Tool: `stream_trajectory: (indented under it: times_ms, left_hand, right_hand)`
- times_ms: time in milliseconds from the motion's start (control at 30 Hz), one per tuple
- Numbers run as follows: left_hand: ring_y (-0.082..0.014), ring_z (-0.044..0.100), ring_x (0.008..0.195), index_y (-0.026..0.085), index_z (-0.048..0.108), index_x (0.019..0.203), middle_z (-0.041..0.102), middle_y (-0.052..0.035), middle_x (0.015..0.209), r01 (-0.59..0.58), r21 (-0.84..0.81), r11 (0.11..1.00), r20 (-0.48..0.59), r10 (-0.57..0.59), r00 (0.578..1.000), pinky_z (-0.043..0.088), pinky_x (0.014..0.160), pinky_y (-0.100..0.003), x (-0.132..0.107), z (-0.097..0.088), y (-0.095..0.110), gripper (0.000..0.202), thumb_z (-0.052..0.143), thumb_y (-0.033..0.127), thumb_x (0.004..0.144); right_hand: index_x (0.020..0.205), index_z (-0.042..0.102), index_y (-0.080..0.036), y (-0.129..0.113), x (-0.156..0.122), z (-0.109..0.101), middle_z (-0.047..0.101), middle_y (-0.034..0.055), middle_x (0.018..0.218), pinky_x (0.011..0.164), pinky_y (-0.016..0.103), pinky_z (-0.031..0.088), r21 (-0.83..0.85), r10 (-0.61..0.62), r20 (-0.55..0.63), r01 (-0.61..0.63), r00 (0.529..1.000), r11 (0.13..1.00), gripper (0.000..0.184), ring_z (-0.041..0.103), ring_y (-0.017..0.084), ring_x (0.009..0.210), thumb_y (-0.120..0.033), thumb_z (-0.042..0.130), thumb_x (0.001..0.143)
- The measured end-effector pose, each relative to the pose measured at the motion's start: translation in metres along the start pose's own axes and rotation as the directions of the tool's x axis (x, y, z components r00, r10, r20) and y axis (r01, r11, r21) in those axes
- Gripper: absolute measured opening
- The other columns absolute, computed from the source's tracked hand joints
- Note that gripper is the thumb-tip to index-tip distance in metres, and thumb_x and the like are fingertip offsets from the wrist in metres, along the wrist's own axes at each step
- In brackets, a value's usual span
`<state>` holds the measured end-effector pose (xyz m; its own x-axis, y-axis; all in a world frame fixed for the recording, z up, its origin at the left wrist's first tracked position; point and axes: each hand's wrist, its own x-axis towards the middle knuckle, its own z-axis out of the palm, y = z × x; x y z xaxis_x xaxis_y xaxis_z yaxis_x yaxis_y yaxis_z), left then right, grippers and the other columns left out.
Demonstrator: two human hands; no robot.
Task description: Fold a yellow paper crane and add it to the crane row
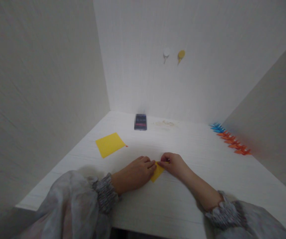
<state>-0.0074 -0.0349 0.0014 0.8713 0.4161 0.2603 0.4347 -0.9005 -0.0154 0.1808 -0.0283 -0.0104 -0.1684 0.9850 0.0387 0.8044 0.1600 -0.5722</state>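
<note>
A small folded piece of yellow origami paper [157,172] lies on the white table between my hands. My left hand [138,172] rests over its left part, fingers together and bent, pressing it down. On the other side, my right hand [175,164] pinches the paper's upper right edge between thumb and forefinger. The fingers cover parts of the paper, so its full folded shape is hidden. Farther left lies a flat yellow sheet [110,144], with a tiny orange-red scrap [127,146] by its right corner.
A dark, blurred rectangular object [140,122] stands at the back against the wall. Along the right wall runs a row of folded paper figures, blue [217,127] and orange [234,142]. White [166,53] and yellow [181,54] hooks sit on the back wall. Walls enclose the table.
</note>
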Motion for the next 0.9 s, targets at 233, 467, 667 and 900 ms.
stream_trajectory:
  times_ms: [233, 467, 667, 900]
  left_hand:
    - [-0.0171, 0.047, 0.091, 0.011, 0.044, 0.107, 0.053, -0.0098, 0.097, 0.026, -0.071, 0.997, 0.026, -0.024, 0.999, 0.036, 0.080, -0.032, -0.0005, -0.0022, 0.0027, 0.028, 0.028, 0.021, 0.086]
    - [-0.0177, 0.044, 0.092, 0.011, 0.042, 0.110, 0.052, -0.0085, 0.098, 0.031, -0.058, 0.998, 0.057, -0.027, 0.998, 0.035, 0.081, -0.032, -0.0011, -0.0057, 0.0032, 0.030, 0.027, 0.021, 0.087]
    - [-0.0181, 0.045, 0.086, 0.012, 0.040, 0.112, 0.052, -0.0089, 0.096, 0.006, -0.007, 1.000, 0.068, -0.006, 0.998, 0.036, 0.078, -0.032, -0.0010, -0.0070, 0.0022, 0.031, 0.030, 0.024, 0.085]
    - [-0.0181, 0.045, 0.086, 0.013, 0.046, 0.104, 0.053, -0.0085, 0.093, -0.001, -0.005, 1.000, 0.076, 0.002, 0.997, 0.035, 0.078, -0.032, 0.0000, -0.0063, 0.0012, 0.028, 0.031, 0.027, 0.085]
  right_hand:
    - [0.062, 0.058, -0.018, -0.0023, -0.0020, -0.0008, 0.060, 0.0011, 0.061, 0.049, 0.021, 0.036, -0.004, -0.011, 0.002, 0.011, 1.000, 1.000, 0.015, 0.053, 0.013, 0.056, -0.031, 0.055, 0.068]
    - [0.062, 0.057, -0.018, -0.0012, -0.0021, -0.0003, 0.059, 0.0004, 0.059, 0.049, 0.021, 0.035, -0.021, -0.004, -0.010, 0.004, 1.000, 1.000, 0.017, 0.052, 0.012, 0.055, -0.034, 0.056, 0.067]
    - [0.059, 0.057, -0.019, -0.0028, -0.0016, -0.0025, 0.058, 0.0000, 0.056, 0.047, 0.021, 0.033, -0.086, 0.015, -0.018, -0.016, 1.000, 0.996, 0.017, 0.050, 0.012, 0.053, -0.035, 0.057, 0.066]
    - [0.060, 0.055, -0.017, -0.0014, 0.0003, -0.0068, 0.049, -0.0044, 0.044, 0.035, 0.018, 0.030, 0.197, 0.146, 0.117, -0.167, 0.982, 0.966, 0.009, 0.042, 0.007, 0.036, -0.024, 0.055, 0.066]
